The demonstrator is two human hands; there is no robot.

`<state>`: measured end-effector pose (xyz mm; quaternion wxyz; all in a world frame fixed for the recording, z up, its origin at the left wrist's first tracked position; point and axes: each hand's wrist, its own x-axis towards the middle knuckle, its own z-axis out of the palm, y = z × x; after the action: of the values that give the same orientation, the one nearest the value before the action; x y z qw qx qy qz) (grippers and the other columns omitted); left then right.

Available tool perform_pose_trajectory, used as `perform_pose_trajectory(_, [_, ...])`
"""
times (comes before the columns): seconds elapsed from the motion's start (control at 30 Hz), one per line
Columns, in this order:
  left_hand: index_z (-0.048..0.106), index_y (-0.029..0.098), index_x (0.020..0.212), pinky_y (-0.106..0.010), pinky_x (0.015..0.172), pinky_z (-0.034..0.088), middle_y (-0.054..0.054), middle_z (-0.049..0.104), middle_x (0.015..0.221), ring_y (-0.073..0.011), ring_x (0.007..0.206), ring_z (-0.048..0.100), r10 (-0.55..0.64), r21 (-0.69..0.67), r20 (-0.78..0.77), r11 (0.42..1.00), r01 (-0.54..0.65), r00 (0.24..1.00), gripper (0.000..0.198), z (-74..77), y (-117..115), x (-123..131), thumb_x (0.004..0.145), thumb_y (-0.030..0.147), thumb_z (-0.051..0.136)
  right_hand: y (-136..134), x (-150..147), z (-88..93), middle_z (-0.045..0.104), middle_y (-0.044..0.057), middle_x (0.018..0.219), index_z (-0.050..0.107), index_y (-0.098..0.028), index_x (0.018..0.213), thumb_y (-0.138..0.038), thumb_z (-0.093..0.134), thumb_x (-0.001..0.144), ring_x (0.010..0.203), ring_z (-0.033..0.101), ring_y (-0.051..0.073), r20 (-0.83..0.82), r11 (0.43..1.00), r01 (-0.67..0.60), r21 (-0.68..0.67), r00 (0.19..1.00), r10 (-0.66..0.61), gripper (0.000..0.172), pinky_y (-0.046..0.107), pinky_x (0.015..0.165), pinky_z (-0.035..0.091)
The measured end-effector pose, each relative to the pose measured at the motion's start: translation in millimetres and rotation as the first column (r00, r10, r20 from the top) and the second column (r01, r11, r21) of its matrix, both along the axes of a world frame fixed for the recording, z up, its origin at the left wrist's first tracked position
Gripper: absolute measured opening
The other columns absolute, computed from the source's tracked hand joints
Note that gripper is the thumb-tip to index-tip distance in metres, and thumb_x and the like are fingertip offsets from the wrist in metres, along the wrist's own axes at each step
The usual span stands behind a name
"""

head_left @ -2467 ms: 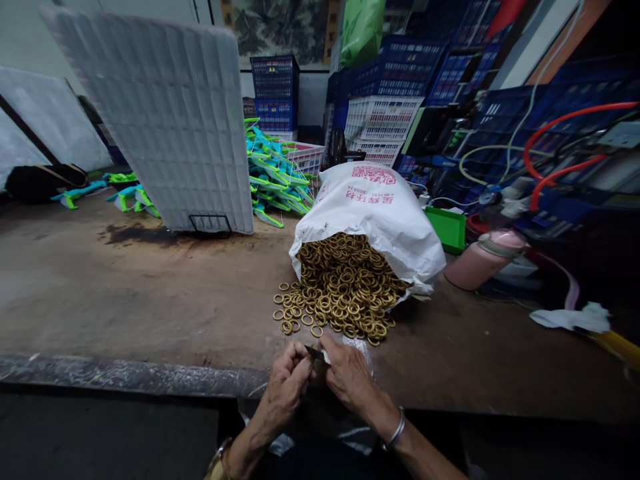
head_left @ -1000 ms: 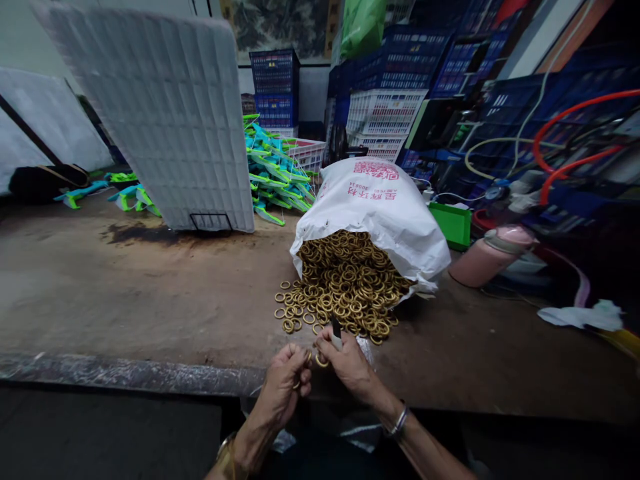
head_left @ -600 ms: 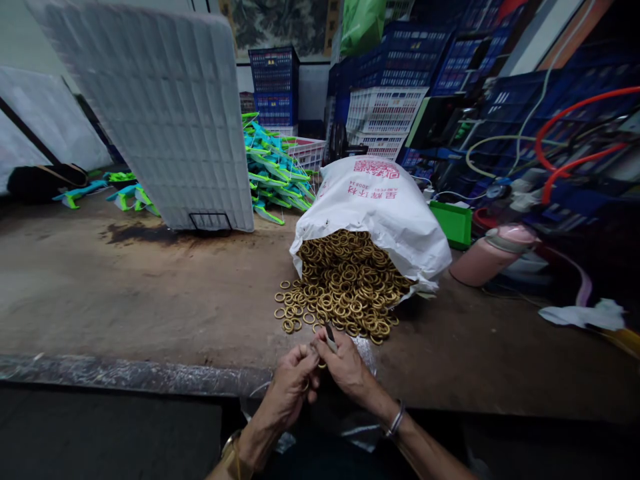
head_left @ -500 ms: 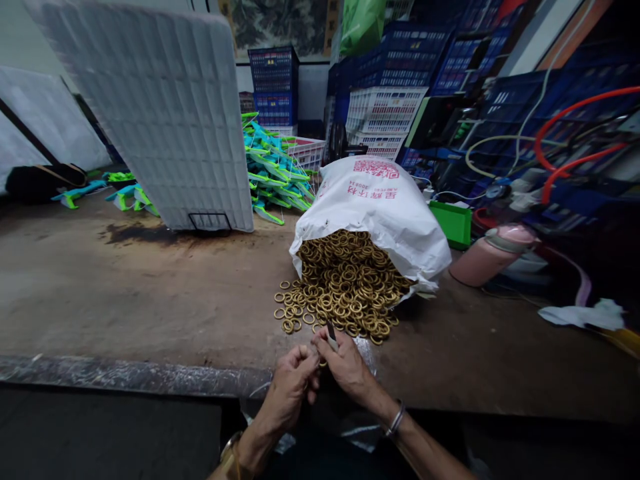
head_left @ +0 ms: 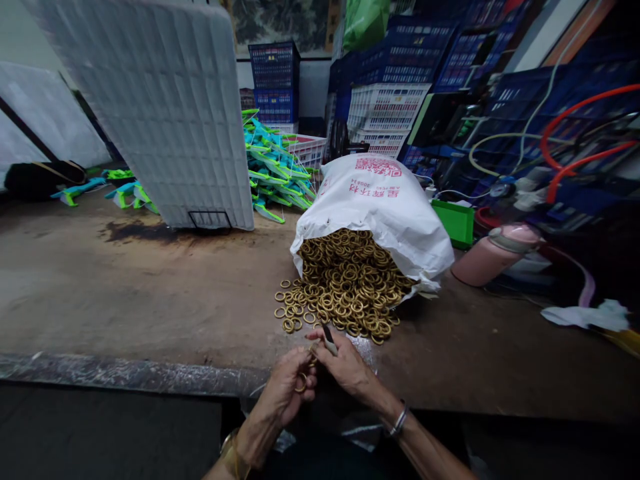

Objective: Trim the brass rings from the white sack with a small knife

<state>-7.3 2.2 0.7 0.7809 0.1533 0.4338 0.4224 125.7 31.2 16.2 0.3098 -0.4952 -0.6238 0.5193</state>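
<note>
"Gold-coloured rings (head_left: 350, 310), masses of them. Where are they lying?"

"Most are inside a white sack (head_left: 380, 207) that lies on its side on the surface (head_left: 150, 300), its open mouth facing the person. They fill the mouth and spill out in a heap just in front, with a few loose ones at the heap's left edge."

"And the hands?"

"Both are closed, close together near the surface's front edge. The left hand (head_left: 287, 390) has its fingers curled around a single ring (head_left: 301, 383). The right hand (head_left: 347, 365) grips a slim tool (head_left: 329, 339), dark at the tip and pale lower down. Something ring-like shows where the fingertips meet; I can't tell which hand has it."

"Any other containers?"

"A shallow green tray (head_left: 454, 223) stands beside the sack, near a pink bottle (head_left: 495, 253) that leans over. Farther back are stacked blue crates (head_left: 273, 73) and white crates (head_left: 387, 110); what they hold is hard to make out. A low pale crate (head_left: 310, 152) with something reddish at its top sits behind a pile of green and blue pieces (head_left: 275, 173). A green bag (head_left: 367, 23) hangs above, its contents hidden."
</note>
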Motion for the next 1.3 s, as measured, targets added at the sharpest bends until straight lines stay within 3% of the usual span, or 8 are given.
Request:
perform_pose_trajectory(0.13, [0.048,0.016,0.071,-0.016,0.037,0.018,0.006,0.045,0.052,-0.0026,0.036,0.036,-0.021,-0.104,0.021,0.994,0.023,1.0,0.021,3.0,0,0,0.06,0.028,0.062,0,-2,-4.7,0.06,0.0,0.071,0.061,-0.016,0.078,-0.035,0.049,0.077,0.067,0.053,0.013,-0.043,0.996,-0.092,-0.002,0.995,0.091,0.023,0.022,0.064,0.041])
perform_pose_trajectory(0.23, [0.048,0.017,0.071,-0.016,0.037,0.018,0.006,0.046,0.05,-0.0026,0.034,0.034,-0.062,-0.167,0.017,0.984,0.064,0.998,0.017,4.9,0,1,0.061,0.025,0.058,0,-5,-4.3,0.055,-0.002,0.062,0.058,-0.016,0.069,-0.036,0.05,0.076,0.06,0.051,0.011,-0.069,0.995,-0.083,-0.048,0.994,0.079,0.023,0.02,0.057,0.039])
perform_pose_trajectory(0.43, [0.052,0.017,0.082,-0.014,0.037,0.02,0.005,0.049,0.053,-0.0025,0.037,0.037,-0.076,-0.096,0.037,0.992,0.079,0.996,0.024,4.8,0,3,0.062,0.026,0.061,0,-7,-3.3,0.052,-0.003,0.058,0.056,-0.015,0.064,-0.035,0.05,0.075,0.055,0.046,0.01,-0.019,0.998,-0.051,-0.035,0.999,0.05,0.023,0.019,0.052,0.036])
perform_pose_trajectory(0.8, [0.048,0.017,0.078,-0.014,0.036,0.017,0.008,0.045,0.05,-0.0005,0.033,0.03,-0.072,-0.068,0.094,0.995,0.078,0.993,0.027,3.5,1,0,0.058,0.023,0.065,1,-7,-3.3,0.043,-0.003,0.055,0.048,-0.017,0.057,-0.039,0.044,0.078,0.053,0.038,0.009,-0.013,0.999,-0.027,0.029,1.0,0.028,0.031,0.02,0.048,0.029])
perform_pose_trajectory(0.97, [0.044,0.017,0.071,-0.015,0.035,0.013,0.009,0.043,0.049,0.0009,0.032,0.023,-0.055,-0.063,0.108,0.996,0.062,0.993,0.025,-2.3,0,-1,0.057,0.023,0.064,2,-2,-7.6,0.04,-0.003,0.056,0.044,-0.018,0.057,-0.038,0.038,0.081,0.054,0.037,0.01,0.121,0.986,-0.026,0.166,0.993,0.006,0.032,0.022,0.051,0.029])
perform_pose_trajectory(1.13, [0.04,0.017,0.066,-0.014,0.035,0.012,0.009,0.04,0.049,0.0013,0.032,0.023,-0.034,-0.041,0.134,0.998,0.04,0.99,0.026,4.5,1,-4,0.058,0.022,0.065,2,5,-16.0,0.039,-0.004,0.056,0.041,-0.019,0.059,-0.031,0.036,0.083,0.053,0.037,0.01,0.267,0.956,-0.018,0.293,0.962,-0.063,0.027,0.022,0.051,0.027])
perform_pose_trajectory(1.3, [0.047,0.018,0.078,-0.015,0.034,0.014,0.009,0.039,0.051,0.0005,0.033,0.021,-0.09,0.041,0.182,0.996,0.084,0.979,0.019,8.6,-6,-13,0.065,0.02,0.061,6,3,-21.9,0.051,-0.002,0.061,0.05,-0.02,0.067,-0.022,0.039,0.081,0.056,0.045,0.012,0.361,0.941,-0.071,0.331,0.931,-0.057,0.018,0.022,0.054,0.031])
